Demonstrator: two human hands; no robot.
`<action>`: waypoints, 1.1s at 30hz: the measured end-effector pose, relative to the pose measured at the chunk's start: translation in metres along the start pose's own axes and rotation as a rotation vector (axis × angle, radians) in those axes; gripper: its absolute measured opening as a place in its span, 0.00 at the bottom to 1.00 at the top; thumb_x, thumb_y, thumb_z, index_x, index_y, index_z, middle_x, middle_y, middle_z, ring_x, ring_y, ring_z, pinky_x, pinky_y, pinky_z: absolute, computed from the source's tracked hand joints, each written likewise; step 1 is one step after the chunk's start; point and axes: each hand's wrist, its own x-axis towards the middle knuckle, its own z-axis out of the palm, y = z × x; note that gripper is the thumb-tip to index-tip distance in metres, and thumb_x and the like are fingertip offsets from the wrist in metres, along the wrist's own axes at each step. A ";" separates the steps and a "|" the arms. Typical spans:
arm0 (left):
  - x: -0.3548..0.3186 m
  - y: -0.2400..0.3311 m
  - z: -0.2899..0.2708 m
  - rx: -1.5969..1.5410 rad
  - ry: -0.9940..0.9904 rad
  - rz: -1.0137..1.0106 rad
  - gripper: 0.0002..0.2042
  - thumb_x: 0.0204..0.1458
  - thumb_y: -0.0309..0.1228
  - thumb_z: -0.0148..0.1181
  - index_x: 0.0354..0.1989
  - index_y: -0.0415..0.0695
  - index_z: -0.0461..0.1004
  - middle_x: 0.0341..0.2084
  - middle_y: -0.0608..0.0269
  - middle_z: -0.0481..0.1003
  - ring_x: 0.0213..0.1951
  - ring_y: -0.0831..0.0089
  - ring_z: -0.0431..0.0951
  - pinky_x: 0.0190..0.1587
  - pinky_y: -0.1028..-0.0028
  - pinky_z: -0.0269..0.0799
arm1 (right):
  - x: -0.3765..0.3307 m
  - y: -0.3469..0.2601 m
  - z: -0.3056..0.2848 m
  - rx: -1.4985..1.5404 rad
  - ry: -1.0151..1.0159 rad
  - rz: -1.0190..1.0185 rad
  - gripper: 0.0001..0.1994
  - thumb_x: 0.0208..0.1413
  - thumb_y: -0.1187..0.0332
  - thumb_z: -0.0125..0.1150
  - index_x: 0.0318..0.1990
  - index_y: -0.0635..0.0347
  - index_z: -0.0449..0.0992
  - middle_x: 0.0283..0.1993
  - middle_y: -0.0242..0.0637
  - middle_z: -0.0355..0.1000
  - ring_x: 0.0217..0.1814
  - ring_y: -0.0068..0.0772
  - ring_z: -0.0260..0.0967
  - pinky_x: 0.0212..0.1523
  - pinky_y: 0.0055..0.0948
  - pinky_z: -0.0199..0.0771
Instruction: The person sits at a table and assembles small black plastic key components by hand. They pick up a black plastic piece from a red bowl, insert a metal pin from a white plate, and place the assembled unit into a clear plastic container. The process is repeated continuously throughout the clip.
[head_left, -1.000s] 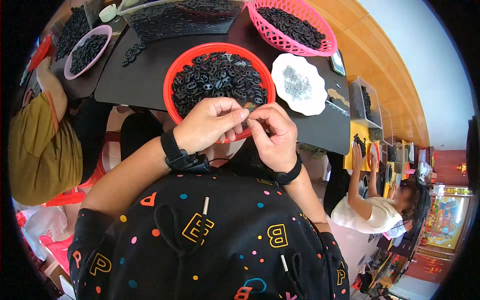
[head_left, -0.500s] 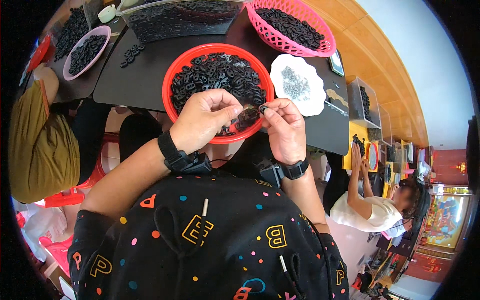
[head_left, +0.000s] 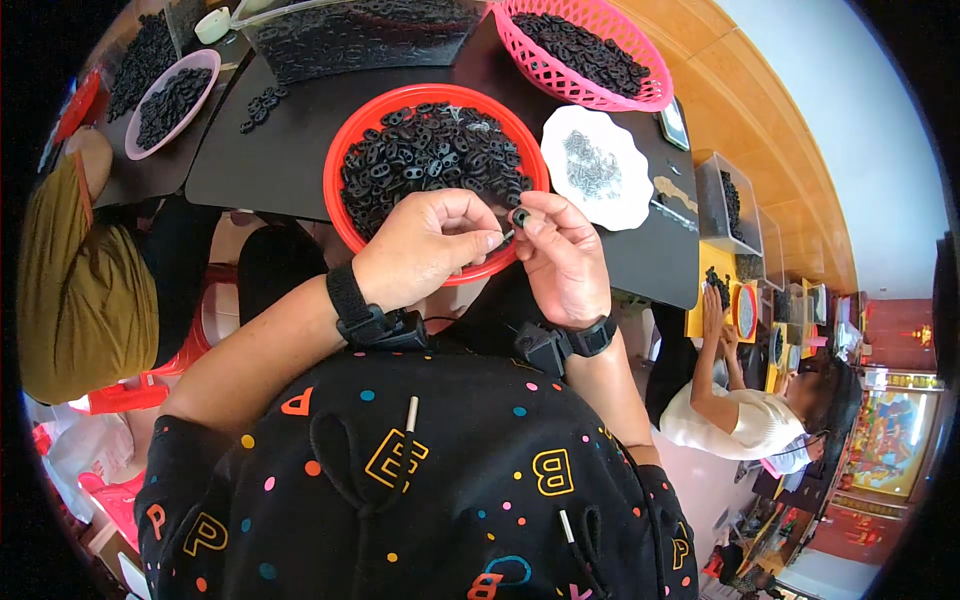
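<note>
Over the near rim of a red basin (head_left: 334,190) heaped with small black two-holed plastic pieces (head_left: 420,165), my hands almost meet. Between the thumb and forefinger of my right hand (head_left: 565,255) is one black plastic piece (head_left: 519,217), its hole showing. My left hand (head_left: 425,245) is closed in a pinch, its fingertips beside that piece. A thin, light metal pin (head_left: 507,236) pokes from the left fingertips toward the piece. Whether it touches the hole is too small to tell. A white scalloped plate (head_left: 628,205) with many thin metal bits lies right of the basin.
Behind the basin stand a clear bin (head_left: 365,45) of black pieces and a pink basket (head_left: 655,97). A lilac bowl (head_left: 143,150) sits at left, beside a person in an olive garment (head_left: 80,290). Another person in white (head_left: 735,420) works at right.
My hands have drawn closer together, the left shifting slightly right. The right hand has turned the black piece so its hole shows more.
</note>
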 end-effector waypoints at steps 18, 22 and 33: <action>-0.005 0.003 -0.004 0.025 0.012 0.048 0.03 0.54 0.27 0.56 0.33 0.42 0.72 0.25 0.70 0.73 0.28 0.86 0.71 0.31 0.83 0.67 | -0.012 0.001 0.015 -0.582 0.058 -0.155 0.08 0.52 0.80 0.58 0.40 0.65 0.77 0.31 0.29 0.73 0.28 0.14 0.64 0.32 0.16 0.67; -0.007 0.005 -0.004 0.022 0.020 -0.003 0.02 0.54 0.26 0.55 0.32 0.42 0.71 0.25 0.69 0.74 0.27 0.85 0.72 0.30 0.83 0.68 | -0.010 0.000 0.006 -0.432 0.071 -0.043 0.07 0.55 0.75 0.56 0.40 0.64 0.77 0.30 0.30 0.74 0.27 0.14 0.65 0.29 0.15 0.65; -0.006 0.003 0.001 0.021 0.007 -0.107 0.02 0.54 0.26 0.54 0.32 0.41 0.70 0.25 0.69 0.73 0.26 0.84 0.72 0.29 0.82 0.69 | -0.005 0.002 -0.006 0.000 0.018 0.099 0.13 0.56 0.74 0.52 0.48 0.64 0.73 0.33 0.36 0.73 0.29 0.22 0.66 0.29 0.20 0.65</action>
